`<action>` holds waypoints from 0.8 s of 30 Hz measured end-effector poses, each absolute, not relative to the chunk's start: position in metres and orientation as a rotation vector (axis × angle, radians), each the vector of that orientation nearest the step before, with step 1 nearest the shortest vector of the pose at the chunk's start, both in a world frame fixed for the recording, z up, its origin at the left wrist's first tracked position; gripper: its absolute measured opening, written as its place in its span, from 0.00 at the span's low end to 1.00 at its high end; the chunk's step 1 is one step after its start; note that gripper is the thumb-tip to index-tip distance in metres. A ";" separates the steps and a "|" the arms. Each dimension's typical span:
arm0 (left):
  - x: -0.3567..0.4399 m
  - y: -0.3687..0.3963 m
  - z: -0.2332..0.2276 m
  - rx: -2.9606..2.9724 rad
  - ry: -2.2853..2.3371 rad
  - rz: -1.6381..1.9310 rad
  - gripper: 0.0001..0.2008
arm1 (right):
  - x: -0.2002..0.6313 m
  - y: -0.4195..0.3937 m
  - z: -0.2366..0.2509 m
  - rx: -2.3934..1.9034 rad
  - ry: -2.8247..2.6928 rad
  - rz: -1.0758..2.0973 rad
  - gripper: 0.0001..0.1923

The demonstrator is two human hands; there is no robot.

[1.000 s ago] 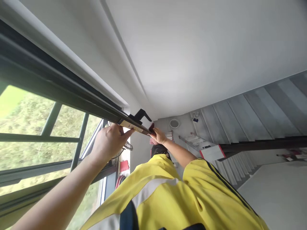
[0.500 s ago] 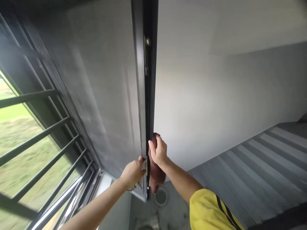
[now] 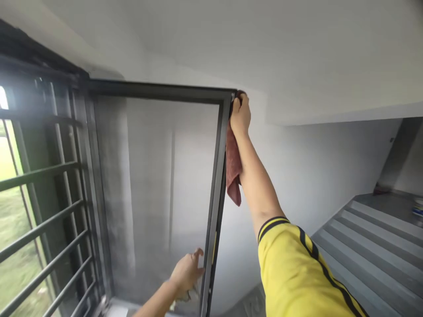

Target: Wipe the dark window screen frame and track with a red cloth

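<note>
— What's on your far left?

— The window bars (image 3: 39, 229), dark horizontal rails with green blurred behind them. Just to their right stands the open window sash (image 3: 158, 185), its dark frame (image 3: 216, 185) running up the picture and its pane reflecting a grey wall.

— And your left hand?

— Your left hand (image 3: 187, 275) sits low, against the inner side of the frame's upright. The fingers are loosely spread, the tips resting at the frame edge, not curled around anything that I can make out. Something small shows under the palm, too blurred to tell.

— Where's the cloth?

— The maroon cloth (image 3: 233, 169) hangs down along the outer edge of the upright, touching it, with its top bunched at the frame's upper right corner. Your right hand (image 3: 240, 115) is up there, arm stretched high, fingers clenched on the top of the cloth and pressing it against that corner.

— Further right?

— Your yellow sleeve (image 3: 297, 268) with a dark stripe fills the lower middle. Beyond it is the white wall (image 3: 330, 158), and grey stairs (image 3: 370, 246) climb at the far right.
</note>
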State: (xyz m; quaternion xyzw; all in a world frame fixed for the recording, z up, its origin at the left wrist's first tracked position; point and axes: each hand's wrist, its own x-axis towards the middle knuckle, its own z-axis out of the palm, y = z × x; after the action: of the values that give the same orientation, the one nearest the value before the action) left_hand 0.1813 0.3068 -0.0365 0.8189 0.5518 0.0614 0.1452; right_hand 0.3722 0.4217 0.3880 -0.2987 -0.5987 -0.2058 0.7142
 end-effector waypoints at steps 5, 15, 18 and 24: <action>0.147 0.291 -0.042 2.252 1.544 0.254 0.16 | 0.375 0.450 0.271 -0.766 -1.256 -0.456 0.33; 0.093 0.264 -0.091 1.990 1.608 0.349 0.14 | 0.370 0.475 -0.018 -1.137 -1.266 -0.189 0.24; 0.090 0.258 -0.103 1.914 1.630 0.297 0.18 | 0.381 0.482 -0.060 -1.247 -1.379 -0.023 0.22; 0.077 0.248 -0.110 1.823 1.670 0.347 0.24 | 0.381 0.477 -0.090 -1.454 -1.047 0.721 0.13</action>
State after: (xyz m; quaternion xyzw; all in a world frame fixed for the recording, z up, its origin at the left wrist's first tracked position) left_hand 0.0773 0.2478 -0.1105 0.6925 0.6345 0.1319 0.3169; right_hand 0.3814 0.4772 -0.0899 -0.6192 -0.4458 0.3071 0.5688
